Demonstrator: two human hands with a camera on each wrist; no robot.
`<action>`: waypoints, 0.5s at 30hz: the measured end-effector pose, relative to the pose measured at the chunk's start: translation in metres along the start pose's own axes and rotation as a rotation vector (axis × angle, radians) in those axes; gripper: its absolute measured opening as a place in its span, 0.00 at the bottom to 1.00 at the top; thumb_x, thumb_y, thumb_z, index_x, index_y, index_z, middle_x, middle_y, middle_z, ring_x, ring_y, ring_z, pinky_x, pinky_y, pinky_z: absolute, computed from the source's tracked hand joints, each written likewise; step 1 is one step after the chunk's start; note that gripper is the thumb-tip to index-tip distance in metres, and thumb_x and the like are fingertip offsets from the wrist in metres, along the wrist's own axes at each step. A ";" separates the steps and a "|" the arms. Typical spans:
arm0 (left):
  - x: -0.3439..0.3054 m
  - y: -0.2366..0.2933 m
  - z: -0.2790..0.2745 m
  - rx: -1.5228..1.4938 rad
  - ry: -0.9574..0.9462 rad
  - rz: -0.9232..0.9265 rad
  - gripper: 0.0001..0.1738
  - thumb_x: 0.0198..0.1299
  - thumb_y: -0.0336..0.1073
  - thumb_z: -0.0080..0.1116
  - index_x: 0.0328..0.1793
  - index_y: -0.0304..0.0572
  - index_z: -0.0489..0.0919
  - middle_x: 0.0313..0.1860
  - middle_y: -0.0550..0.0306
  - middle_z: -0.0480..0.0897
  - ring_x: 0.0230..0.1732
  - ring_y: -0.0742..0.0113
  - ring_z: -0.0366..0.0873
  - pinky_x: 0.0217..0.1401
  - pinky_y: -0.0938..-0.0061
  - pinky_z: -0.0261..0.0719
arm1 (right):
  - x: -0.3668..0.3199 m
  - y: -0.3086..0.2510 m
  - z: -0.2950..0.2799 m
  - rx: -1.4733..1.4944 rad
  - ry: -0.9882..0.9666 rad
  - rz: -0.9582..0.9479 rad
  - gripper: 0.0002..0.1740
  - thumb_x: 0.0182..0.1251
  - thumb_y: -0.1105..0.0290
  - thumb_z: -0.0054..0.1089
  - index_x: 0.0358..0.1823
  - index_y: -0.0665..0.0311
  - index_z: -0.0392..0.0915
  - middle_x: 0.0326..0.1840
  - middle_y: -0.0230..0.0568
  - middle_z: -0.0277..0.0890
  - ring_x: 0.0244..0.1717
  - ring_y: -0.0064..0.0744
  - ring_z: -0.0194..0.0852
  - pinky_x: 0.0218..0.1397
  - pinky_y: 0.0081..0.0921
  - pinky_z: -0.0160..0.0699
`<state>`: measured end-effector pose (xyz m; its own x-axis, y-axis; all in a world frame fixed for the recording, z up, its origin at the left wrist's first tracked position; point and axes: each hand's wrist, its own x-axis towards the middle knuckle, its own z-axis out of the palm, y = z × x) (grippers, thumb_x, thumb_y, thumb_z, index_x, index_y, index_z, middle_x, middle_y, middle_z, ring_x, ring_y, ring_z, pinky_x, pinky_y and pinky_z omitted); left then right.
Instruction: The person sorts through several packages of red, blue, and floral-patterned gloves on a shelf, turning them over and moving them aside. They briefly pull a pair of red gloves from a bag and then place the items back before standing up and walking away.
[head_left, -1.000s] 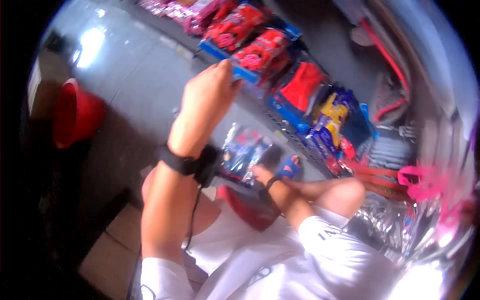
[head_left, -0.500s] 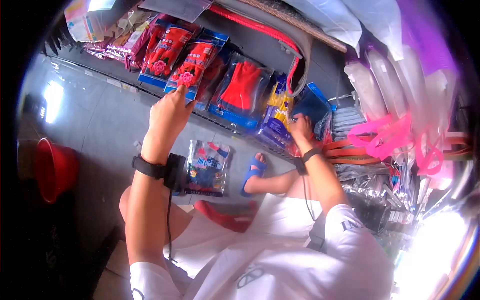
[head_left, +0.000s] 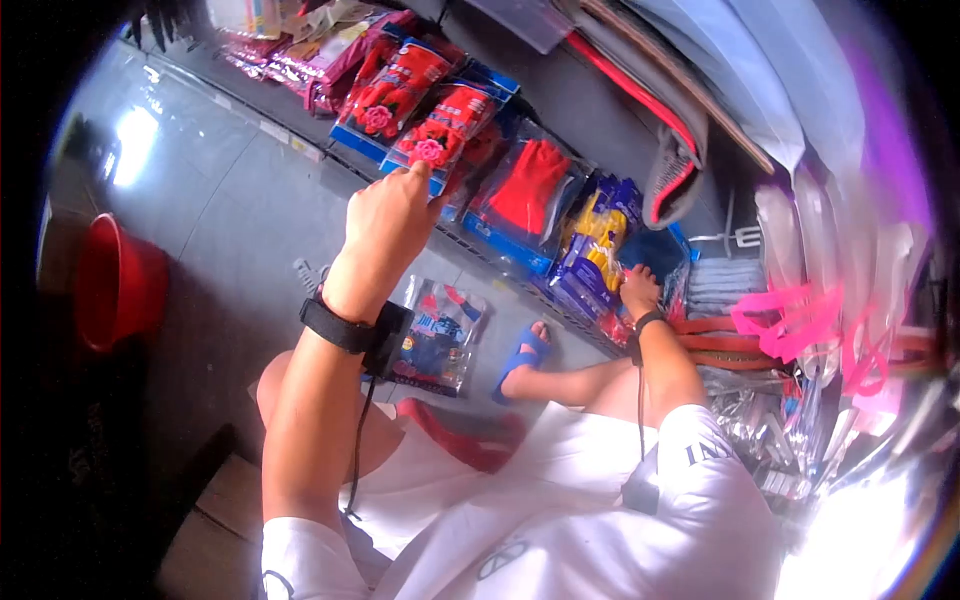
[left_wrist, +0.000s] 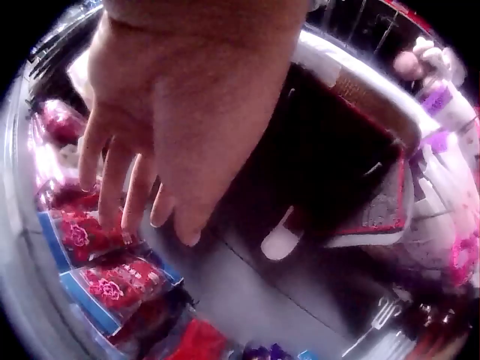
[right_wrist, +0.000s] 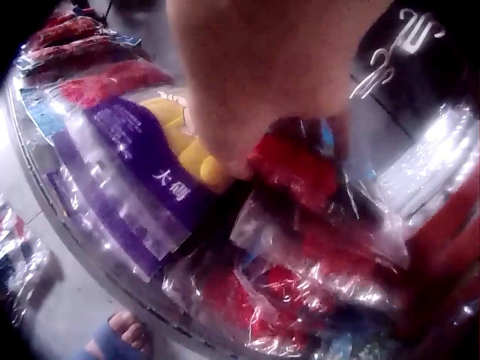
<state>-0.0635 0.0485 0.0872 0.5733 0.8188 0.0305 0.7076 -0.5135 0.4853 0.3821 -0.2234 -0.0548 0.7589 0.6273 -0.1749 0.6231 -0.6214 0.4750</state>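
In the head view my left hand (head_left: 385,225) is over the front end of a red rubber-glove packet (head_left: 440,130) with a pink rose on it. Its fingers hang long and separated above the packets in the left wrist view, holding nothing. My right hand (head_left: 640,292) is at the shelf's right part, beside a purple-and-yellow glove packet (head_left: 590,250). The right wrist view shows that hand (right_wrist: 259,97) close against the packet's yellow gloves (right_wrist: 199,161), near crumpled red packets (right_wrist: 292,169). Most of its fingers are hidden, and I cannot tell whether they grip anything.
Another red glove packet (head_left: 540,190) lies between the hands on the low shelf. A printed clear packet (head_left: 437,335) is on the floor by a foot in a blue sandal (head_left: 525,360). A red basin (head_left: 120,285) stands left. Bags with pink handles (head_left: 790,320) hang at right.
My right hand has gone from the clear packet on the floor to the shelf, then slightly lower beside the purple-and-yellow packet. My left hand stays near the rose-printed packets. The head view has shifted.
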 end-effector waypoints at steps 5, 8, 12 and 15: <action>-0.001 -0.007 -0.002 -0.014 0.024 0.019 0.20 0.63 0.47 0.60 0.50 0.40 0.74 0.39 0.42 0.83 0.42 0.40 0.81 0.41 0.52 0.80 | 0.026 0.016 -0.022 0.185 0.002 0.037 0.25 0.67 0.59 0.51 0.61 0.63 0.69 0.51 0.61 0.80 0.50 0.63 0.80 0.54 0.53 0.80; -0.001 -0.001 -0.001 -0.068 0.012 0.025 0.20 0.64 0.49 0.60 0.50 0.40 0.74 0.38 0.42 0.83 0.42 0.40 0.81 0.40 0.51 0.80 | -0.012 0.011 -0.097 0.386 0.077 0.019 0.23 0.67 0.59 0.53 0.60 0.60 0.71 0.48 0.61 0.81 0.47 0.65 0.80 0.51 0.52 0.80; -0.006 0.014 0.013 -0.219 -0.021 0.032 0.23 0.62 0.53 0.61 0.50 0.41 0.77 0.36 0.41 0.84 0.40 0.40 0.82 0.40 0.51 0.80 | -0.053 0.019 -0.140 1.159 0.111 -0.138 0.18 0.68 0.67 0.57 0.57 0.66 0.75 0.48 0.48 0.82 0.47 0.40 0.82 0.52 0.35 0.78; -0.011 0.029 0.042 -0.397 -0.123 0.035 0.27 0.61 0.59 0.61 0.47 0.40 0.79 0.33 0.42 0.84 0.37 0.42 0.83 0.37 0.54 0.79 | -0.089 0.015 -0.163 1.770 -0.014 -0.186 0.17 0.70 0.74 0.57 0.59 0.67 0.74 0.56 0.36 0.77 0.54 0.26 0.74 0.61 0.25 0.70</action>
<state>-0.0323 0.0135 0.0642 0.6562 0.7535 -0.0403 0.4868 -0.3819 0.7856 0.2929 -0.2121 0.1081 0.6571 0.7435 -0.1244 0.1251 -0.2703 -0.9546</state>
